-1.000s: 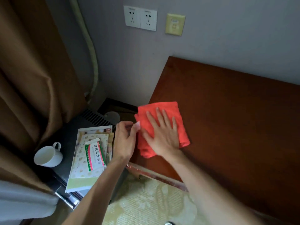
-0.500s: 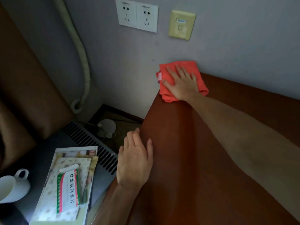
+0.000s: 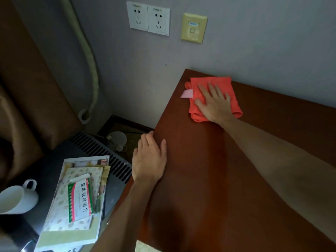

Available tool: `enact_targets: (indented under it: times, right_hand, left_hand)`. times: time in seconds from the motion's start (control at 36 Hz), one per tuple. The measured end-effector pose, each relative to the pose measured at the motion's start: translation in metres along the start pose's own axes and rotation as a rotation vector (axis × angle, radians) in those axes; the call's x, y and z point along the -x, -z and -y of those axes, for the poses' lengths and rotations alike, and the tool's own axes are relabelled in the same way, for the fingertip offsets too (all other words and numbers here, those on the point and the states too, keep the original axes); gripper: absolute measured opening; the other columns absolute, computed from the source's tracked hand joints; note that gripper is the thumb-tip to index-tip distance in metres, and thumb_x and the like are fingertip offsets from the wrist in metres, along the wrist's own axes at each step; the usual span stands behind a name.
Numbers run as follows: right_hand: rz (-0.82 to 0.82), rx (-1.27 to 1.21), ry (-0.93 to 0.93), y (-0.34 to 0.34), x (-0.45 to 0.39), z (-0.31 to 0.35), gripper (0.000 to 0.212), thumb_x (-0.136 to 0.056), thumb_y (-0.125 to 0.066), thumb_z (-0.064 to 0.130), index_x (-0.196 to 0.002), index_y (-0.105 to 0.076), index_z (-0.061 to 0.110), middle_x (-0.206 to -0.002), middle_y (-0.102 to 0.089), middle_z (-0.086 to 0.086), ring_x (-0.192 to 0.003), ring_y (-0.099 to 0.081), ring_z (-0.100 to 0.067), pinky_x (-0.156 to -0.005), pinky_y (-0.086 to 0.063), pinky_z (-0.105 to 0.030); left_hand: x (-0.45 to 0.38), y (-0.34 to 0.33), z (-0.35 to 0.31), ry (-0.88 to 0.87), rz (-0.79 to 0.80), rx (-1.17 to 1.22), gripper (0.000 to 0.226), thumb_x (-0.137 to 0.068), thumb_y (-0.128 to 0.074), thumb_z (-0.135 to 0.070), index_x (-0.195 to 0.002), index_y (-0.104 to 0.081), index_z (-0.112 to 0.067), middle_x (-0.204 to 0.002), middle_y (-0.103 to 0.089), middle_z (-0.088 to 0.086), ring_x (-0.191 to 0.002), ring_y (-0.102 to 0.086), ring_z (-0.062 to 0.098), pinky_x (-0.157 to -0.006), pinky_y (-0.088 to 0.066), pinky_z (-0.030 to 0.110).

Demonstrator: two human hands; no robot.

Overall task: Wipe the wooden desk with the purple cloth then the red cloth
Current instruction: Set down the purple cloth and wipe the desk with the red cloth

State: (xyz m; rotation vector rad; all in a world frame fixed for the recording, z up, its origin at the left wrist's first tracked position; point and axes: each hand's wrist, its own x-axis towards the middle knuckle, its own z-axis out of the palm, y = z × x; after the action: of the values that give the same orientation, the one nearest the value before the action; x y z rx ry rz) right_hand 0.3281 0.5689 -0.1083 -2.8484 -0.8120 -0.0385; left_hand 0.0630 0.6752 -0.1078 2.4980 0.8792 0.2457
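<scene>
Since half a second ago, your cloth slid slightly right along the wall. Your left hand (image 3: pixel 150 157) lies released on the surface's (image 3: pixel 209 179) nine-o'clock edge; your right hand (image 3: pixel 215 104) presses flat, fingers spread, on the red cloth (image 3: pixel 200 106) at twelve o'clock.

- Lower left of the frame: a white, green and red medicine box (image 3: pixel 80 201) printed with large black Chinese characters, 盐酸氨溴索片.
- Small print on the box is too blurred to read.
</scene>
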Motion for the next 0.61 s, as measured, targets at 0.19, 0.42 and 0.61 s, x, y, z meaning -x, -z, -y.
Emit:
enact_targets:
  times: [0.19, 0.42, 0.61]
  right_hand:
    - [0.121, -0.023, -0.028, 0.019, 0.173, 0.030, 0.075, -0.089, -0.005, 0.067, -0.161, -0.005, 0.043, -0.172, -0.006, 0.002, -0.158, -0.006, -0.023, -0.123, -0.008, -0.053]
    - [0.150, -0.051, -0.036, 0.070, 0.181, 0.020, 0.069, -0.092, -0.047, 0.070, -0.150, -0.040, 0.035, -0.154, -0.036, 0.000, -0.141, -0.033, -0.027, -0.111, -0.027, -0.049]
    - [0.434, -0.187, -0.068, 0.076, 0.107, -0.011, 0.086, -0.065, -0.079, 0.073, -0.134, -0.051, 0.031, -0.128, -0.057, -0.004, -0.127, -0.052, -0.028, -0.107, -0.043, -0.042]
  left_hand:
    - [-0.002, 0.017, 0.009, 0.111, 0.169, 0.294, 0.057, -0.103, -0.037, -0.048, -0.152, -0.032, -0.020, -0.154, -0.036, 0.003, -0.140, -0.038, 0.022, -0.109, -0.033, 0.041]
    - [0.008, 0.039, 0.027, 0.232, 0.261, 0.519, 0.042, -0.101, -0.052, -0.034, -0.140, -0.052, -0.020, -0.139, -0.053, 0.005, -0.123, -0.055, 0.022, -0.106, -0.042, 0.038]
    - [0.002, 0.043, 0.046, 0.219, 0.234, 0.528, 0.026, -0.103, -0.048, -0.030, -0.123, -0.062, -0.020, -0.115, -0.064, 0.001, -0.108, -0.060, 0.021, -0.092, -0.043, 0.034]
